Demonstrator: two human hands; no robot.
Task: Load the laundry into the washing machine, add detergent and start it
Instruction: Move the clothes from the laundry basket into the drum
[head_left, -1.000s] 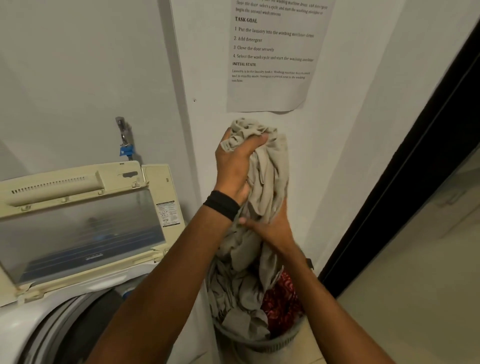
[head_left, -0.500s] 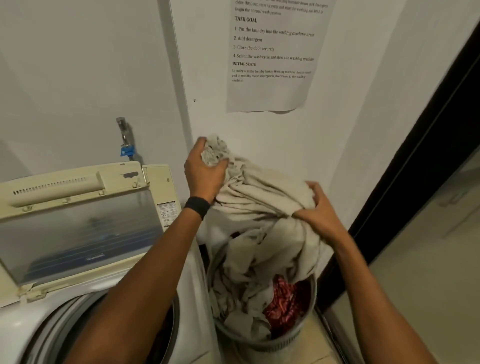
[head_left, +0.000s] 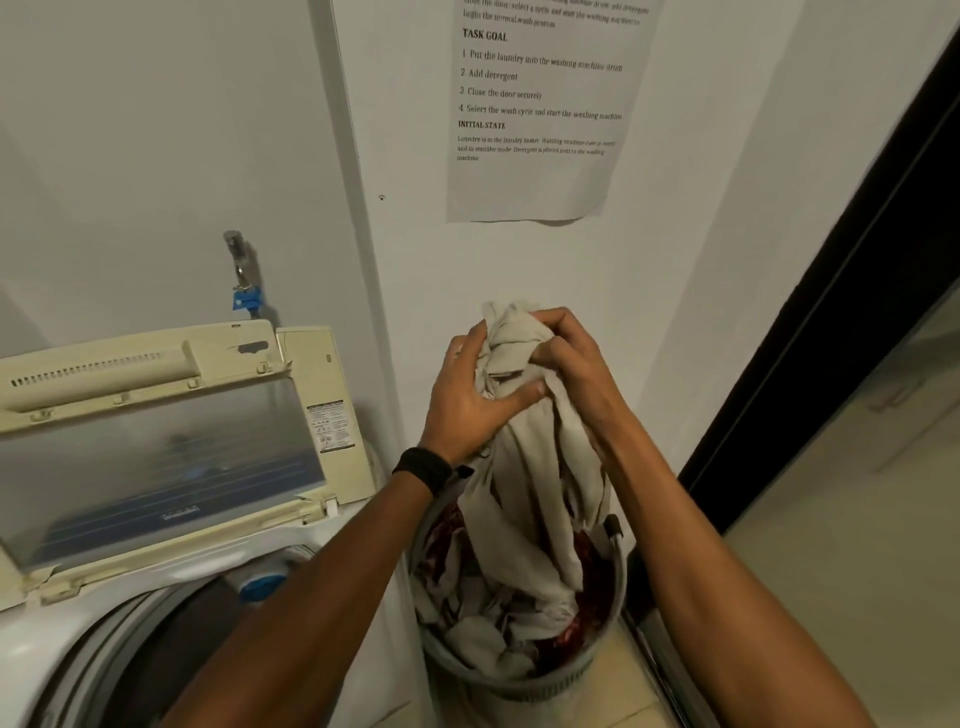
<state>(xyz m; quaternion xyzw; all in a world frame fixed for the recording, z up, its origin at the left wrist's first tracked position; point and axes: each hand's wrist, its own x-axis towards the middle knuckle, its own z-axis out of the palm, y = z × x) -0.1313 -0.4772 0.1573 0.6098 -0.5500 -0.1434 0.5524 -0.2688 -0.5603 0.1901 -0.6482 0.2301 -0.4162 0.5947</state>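
Along the white wall (head_left: 156, 130), hemmed on the left by the washing machine (head_left: 31, 649) and on the right by a dark door frame (head_left: 831, 312), with only a narrow slot of floor between for the laundry basket (head_left: 519, 683). Open room only at the far right, over pale floor tiles (head_left: 841, 597) beyond the frame. Machine lid (head_left: 156, 452) propped up and tilted back toward the wall; drum mouth (head_left: 156, 660) open beneath it, partly crossed by the left forearm. Basket just beside the machine's right flank: round, grey, slotted at the rim.

Beige cloth (head_left: 530, 467): long, crumpled, bunched tight at the top and drawn up out of the basket, lower end trailing among the rest of the load. Hangs above the basket, in front of the wall, not yet over the drum. Left hand (head_left: 467, 395) grips the bunch from the left, fingers curled into the folds, thumb across the front. Right hand (head_left: 576, 364) clutches the same bunch from the right, fingers closed over its top.

Under the cloth, a dark red patterned garment (head_left: 589, 564) and more pale pieces in the basket. Higher on the wall, a printed sheet (head_left: 535, 104) headed TASK GOAL. Above the lid, a metal tap (head_left: 239, 254) with a blue fitting (head_left: 247, 300). Black wristband (head_left: 423, 470) on the left wrist. Between cloth and drum: the machine's right edge and the left forearm.
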